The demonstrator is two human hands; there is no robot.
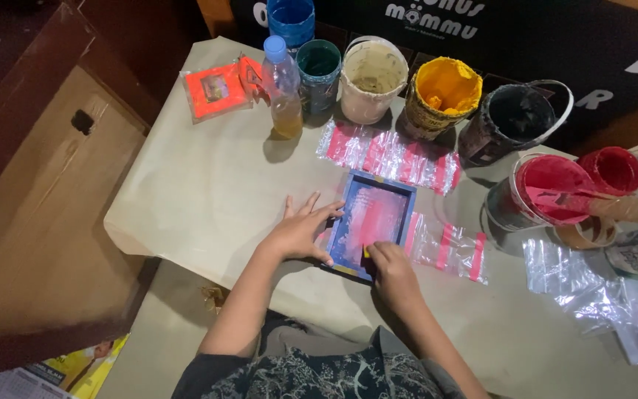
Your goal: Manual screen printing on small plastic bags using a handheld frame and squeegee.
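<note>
A small blue-framed printing screen [400,193] smeared with pink ink lies flat on the paper-covered table [208,185]. My left hand [300,230] rests spread against the frame's left edge, fingers apart, pressing it down. My right hand [393,275] sits at the frame's near edge, closed on a small yellow scraper [366,252] that touches the mesh. Under and to the right of the screen lies a clear plastic bag with pink stripes [448,247].
A row of printed clear bags [389,154] lies behind the screen. Open ink buckets line the back: cream [372,74], yellow [444,92], black [515,118], red [544,192]. A plastic bottle [283,89] stands back left. Blank bags [599,295] lie right.
</note>
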